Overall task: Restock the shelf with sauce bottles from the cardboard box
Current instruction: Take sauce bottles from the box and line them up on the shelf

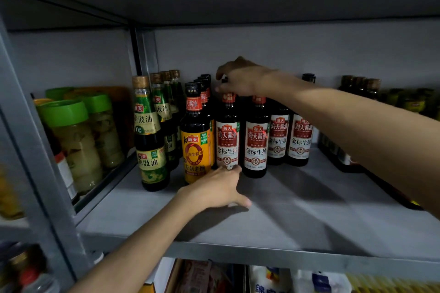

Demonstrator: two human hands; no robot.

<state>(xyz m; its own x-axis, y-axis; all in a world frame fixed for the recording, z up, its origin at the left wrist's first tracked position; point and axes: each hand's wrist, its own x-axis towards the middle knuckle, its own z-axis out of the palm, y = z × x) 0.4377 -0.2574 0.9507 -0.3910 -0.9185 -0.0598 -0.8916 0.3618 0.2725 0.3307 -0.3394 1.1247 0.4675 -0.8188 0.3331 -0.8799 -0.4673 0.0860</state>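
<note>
A dark soy sauce bottle with a red-and-white label stands upright on the grey metal shelf. My right hand grips its cap and neck from above. My left hand rests on the shelf with fingertips touching the bottle's base. Three matching bottles stand to its right in a staggered row. A yellow-labelled sauce bottle stands just left of it. No cardboard box is in view.
Green-labelled bottles and green-lidded jars fill the left side behind a shelf post. More dark bottles stand at the far right. Bare shelf shows in front of the bottles. Packaged goods sit on the shelf below.
</note>
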